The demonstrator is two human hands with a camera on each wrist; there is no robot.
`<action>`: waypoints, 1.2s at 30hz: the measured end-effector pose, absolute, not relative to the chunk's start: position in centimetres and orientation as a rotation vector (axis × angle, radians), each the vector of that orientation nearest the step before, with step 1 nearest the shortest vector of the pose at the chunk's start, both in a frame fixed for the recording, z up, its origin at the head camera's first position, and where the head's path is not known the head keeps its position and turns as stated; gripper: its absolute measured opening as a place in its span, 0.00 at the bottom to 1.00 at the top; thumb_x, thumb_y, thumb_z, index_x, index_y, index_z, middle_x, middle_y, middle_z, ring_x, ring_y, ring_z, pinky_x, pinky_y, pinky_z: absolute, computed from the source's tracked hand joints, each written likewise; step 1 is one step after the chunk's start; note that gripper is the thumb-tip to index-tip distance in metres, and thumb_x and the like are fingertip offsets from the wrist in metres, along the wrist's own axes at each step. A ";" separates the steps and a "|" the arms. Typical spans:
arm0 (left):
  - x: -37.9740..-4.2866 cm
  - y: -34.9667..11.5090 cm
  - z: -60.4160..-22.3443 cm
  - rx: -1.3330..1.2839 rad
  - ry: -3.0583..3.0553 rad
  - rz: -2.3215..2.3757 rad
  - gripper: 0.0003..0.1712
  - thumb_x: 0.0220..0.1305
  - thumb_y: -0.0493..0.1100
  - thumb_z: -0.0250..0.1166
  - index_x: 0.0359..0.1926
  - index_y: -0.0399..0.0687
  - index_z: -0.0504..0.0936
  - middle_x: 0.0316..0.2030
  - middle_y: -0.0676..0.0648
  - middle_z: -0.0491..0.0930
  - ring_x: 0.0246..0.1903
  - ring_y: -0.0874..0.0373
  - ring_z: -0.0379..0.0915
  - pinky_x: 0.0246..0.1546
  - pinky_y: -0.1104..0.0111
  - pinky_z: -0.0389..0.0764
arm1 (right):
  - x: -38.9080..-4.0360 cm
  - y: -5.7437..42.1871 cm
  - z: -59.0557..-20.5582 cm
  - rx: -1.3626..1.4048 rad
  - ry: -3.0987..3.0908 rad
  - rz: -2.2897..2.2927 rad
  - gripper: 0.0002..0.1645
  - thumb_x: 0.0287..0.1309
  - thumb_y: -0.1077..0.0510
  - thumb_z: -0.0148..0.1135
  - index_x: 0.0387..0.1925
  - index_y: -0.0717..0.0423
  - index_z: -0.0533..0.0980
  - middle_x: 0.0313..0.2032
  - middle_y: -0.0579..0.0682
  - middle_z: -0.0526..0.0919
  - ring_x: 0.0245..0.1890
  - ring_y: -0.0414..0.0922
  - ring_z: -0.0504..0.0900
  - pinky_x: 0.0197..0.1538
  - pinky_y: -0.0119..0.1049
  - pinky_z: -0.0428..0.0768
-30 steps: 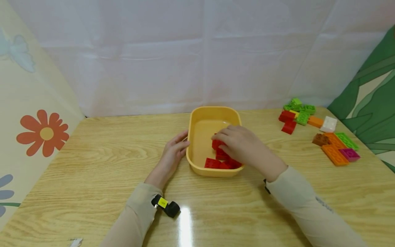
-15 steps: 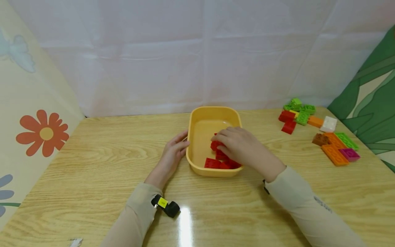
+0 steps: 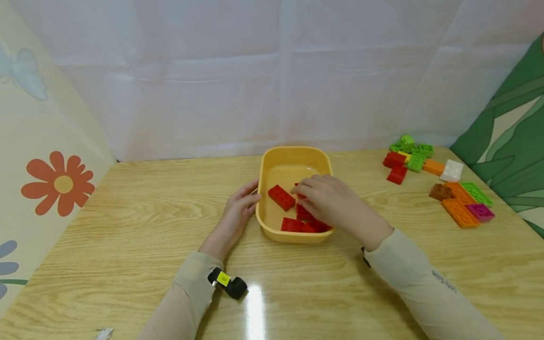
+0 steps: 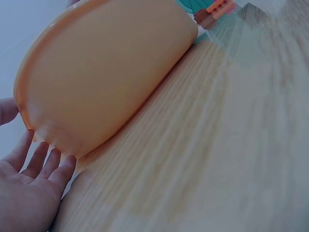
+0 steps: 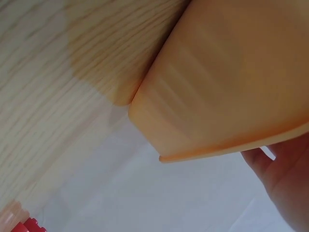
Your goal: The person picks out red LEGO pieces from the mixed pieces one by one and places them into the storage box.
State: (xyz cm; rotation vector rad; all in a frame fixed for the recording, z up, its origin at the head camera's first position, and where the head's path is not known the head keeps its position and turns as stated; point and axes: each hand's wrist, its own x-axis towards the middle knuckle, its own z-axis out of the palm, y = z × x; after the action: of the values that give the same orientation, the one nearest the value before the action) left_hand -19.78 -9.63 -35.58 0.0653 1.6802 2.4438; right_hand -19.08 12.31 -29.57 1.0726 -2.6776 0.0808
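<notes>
In the head view, an orange-yellow plastic box [image 3: 295, 238] stands on the table. My left hand [image 3: 235, 210] holds its left side, thumb at the rim, fingers [image 4: 43, 154] against the outer wall in the left wrist view. My right hand [image 3: 327, 196] reaches over the right rim, bent fingers low inside above several red toy building bricks [image 3: 292, 225]. One red brick [image 3: 281, 197] lies apart on the box floor, left of those fingertips. Red shows beneath the right fingers, partly covered by the hand. In the right wrist view, the box wall hides most of that hand.
On the right of the table [image 3: 170, 198] lie loose bricks: red [image 3: 397, 174], green [image 3: 416, 162], orange [image 3: 461, 213], brown [image 3: 441, 191], white [image 3: 452, 171] and magenta [image 3: 481, 212]. A white cloth [image 3: 204, 85] hangs behind, with painted panels at both sides.
A red brick has left my right fingers and now lies to their left on the box floor. My right hand has shifted very slightly; my left hand and the box stay still.
</notes>
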 end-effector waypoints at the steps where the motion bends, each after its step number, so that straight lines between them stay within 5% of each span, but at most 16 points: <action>1: -19.8 -9.6 -35.6 0.065 1.679 2.444 0.31 0.62 0.31 0.52 0.68 0.37 0.62 0.70 0.40 0.61 0.63 0.50 0.61 0.43 0.81 0.78 | -19.1 12.3 -29.6 1.070 -2.678 0.078 0.16 0.55 0.53 0.63 0.46 0.53 0.81 0.42 0.51 0.87 0.43 0.48 0.80 0.51 0.48 0.82; 36: -19.8 -9.7 -35.7 0.067 1.660 2.462 0.31 0.62 0.31 0.51 0.67 0.37 0.62 0.69 0.40 0.62 0.61 0.52 0.62 0.44 0.81 0.78 | -20.1 14.8 -27.7 0.878 -2.724 0.095 0.18 0.56 0.55 0.61 0.48 0.55 0.79 0.46 0.56 0.85 0.45 0.54 0.79 0.50 0.53 0.80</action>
State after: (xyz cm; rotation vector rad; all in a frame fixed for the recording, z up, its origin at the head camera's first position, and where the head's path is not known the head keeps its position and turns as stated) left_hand -19.77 -9.66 -35.67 0.0667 1.6598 2.4619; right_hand -20.13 14.78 -27.67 0.8781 -2.7244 0.0948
